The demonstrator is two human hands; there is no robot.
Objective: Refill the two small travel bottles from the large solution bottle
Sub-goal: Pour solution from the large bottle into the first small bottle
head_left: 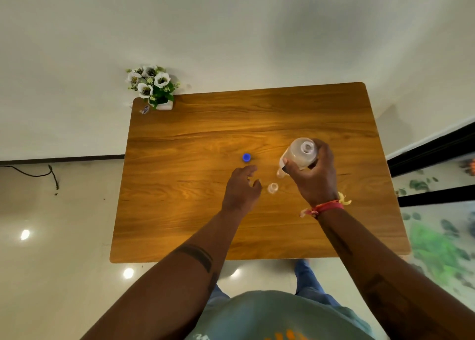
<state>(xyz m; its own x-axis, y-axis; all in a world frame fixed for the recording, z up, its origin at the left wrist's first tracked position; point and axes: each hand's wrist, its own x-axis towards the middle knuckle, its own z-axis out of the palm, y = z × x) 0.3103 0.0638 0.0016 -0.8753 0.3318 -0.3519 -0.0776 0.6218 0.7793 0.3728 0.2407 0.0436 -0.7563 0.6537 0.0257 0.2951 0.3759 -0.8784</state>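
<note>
Right hand [314, 175] grips the uncapped big bottle [301, 152]; left hand [241, 188] hovers loose-fingered beside a small bottle [273, 187].

A wooden table [257, 124] fills the middle, its grain running side to side. On its far left corner sits a white pot of white flowers [154, 86], and just left of that pot lies a small crumpled wrapper [144, 109]. Left of the table, a dark cable [38, 172] trails along the wall's base. Right of the table, a leaf-patterned panel [442, 226] shows.
</note>
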